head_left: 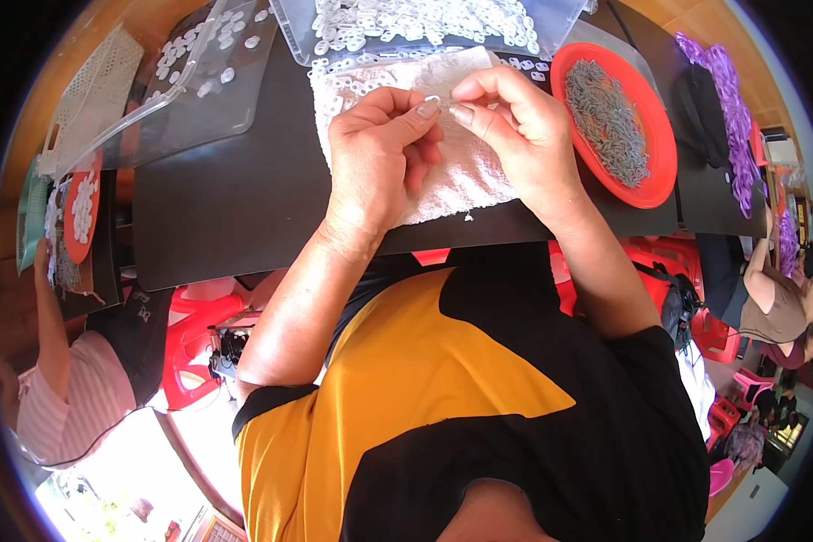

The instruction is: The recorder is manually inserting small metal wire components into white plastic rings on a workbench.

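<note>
Over a white towel (465, 181), my two hands meet with their fingertips almost touching. My left hand (370, 158) is closed, pinching a small white plastic piece (432, 98) between thumb and forefinger; most of it is covered. My right hand (528, 135) is pinched too, thumb against forefinger, on something too small to make out. Many white plastic pieces with holes (425, 23) fill a clear bin beyond the towel, and some lie along the towel's far edge. To the right, a red oval dish (661, 172) holds a heap of small grey screws (605, 122).
A clear plastic lid (199, 135) with white pieces lies at the left of the dark table (217, 208). Purple strips (741, 135) hang at the far right. Other people sit on both sides, one in a striped shirt (81, 397) at the left. Red stools (190, 352) stand below.
</note>
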Motion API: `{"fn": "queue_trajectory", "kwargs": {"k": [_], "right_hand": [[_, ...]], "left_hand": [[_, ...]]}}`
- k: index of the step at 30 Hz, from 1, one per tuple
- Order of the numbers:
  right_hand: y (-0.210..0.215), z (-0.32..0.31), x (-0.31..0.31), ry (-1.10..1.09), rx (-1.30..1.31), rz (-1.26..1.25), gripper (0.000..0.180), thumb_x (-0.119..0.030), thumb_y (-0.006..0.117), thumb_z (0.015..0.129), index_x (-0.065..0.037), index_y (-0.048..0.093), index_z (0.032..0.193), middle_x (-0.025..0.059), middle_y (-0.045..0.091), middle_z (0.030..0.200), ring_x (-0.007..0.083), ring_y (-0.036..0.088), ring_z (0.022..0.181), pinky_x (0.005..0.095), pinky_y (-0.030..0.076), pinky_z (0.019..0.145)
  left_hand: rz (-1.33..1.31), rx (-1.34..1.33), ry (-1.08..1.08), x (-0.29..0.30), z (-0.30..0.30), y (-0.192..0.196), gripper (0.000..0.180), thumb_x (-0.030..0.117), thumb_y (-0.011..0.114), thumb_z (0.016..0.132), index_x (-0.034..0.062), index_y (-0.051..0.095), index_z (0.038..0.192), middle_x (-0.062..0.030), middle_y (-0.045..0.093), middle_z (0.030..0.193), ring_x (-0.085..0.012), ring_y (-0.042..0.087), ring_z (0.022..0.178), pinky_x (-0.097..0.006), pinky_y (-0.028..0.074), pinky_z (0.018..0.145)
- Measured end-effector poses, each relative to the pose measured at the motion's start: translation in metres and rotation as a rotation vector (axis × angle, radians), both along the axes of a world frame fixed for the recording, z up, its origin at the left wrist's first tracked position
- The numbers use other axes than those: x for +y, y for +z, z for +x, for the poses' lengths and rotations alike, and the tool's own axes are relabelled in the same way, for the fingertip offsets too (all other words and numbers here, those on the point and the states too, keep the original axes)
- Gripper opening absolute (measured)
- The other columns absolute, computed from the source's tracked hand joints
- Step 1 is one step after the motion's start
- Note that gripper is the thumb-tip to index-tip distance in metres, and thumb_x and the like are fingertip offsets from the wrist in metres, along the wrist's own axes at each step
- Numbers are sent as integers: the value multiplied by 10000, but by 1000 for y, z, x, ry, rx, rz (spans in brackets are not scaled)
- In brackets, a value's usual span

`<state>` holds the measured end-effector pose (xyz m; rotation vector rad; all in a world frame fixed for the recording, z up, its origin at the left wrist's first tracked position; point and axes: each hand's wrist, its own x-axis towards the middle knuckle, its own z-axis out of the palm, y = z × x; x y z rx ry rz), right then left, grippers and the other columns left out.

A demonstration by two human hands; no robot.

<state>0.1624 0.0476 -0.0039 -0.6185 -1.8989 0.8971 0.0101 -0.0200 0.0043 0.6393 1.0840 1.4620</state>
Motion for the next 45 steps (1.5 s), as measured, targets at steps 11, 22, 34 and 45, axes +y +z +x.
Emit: {"fn": "queue_trajectory", "kwargs": {"k": [11, 22, 34, 45], "right_hand": [[8, -12, -4, -35, -101, 118, 100, 1, 635, 869, -24, 546, 907, 97, 599, 739, 201, 583, 631, 301, 472, 585], [3, -14, -6, -61, -128, 65, 101, -30, 640, 877, -28, 547, 916, 123, 598, 729, 235, 587, 613, 319, 473, 574], [0, -12, -6, -46, -115, -41, 83, -57, 639, 883, -6, 578, 905, 118, 606, 704, 217, 596, 610, 301, 475, 579], [7, -9, -1, -109, -177, 477, 214, 64, 602, 792, -56, 592, 968, 89, 606, 831, 267, 632, 749, 334, 509, 604]], "left_hand": [[13, -12, 7, -2, 0, -2, 104, 69, 594, 921, -34, 595, 915, -92, 613, 728, -120, 536, 523, -218, 350, 402], [8, -9, 5, -1, 0, -1, 93, 57, 575, 925, -33, 589, 907, -100, 616, 729, -121, 536, 519, -217, 352, 401], [2, -58, 34, -1, 0, -2, 97, 59, 606, 911, -36, 598, 891, -92, 618, 718, -95, 507, 484, -213, 348, 381], [8, -63, 31, -1, -1, -1, 93, 59, 606, 912, -28, 595, 879, -87, 612, 711, -100, 517, 492, -211, 351, 380]]}}
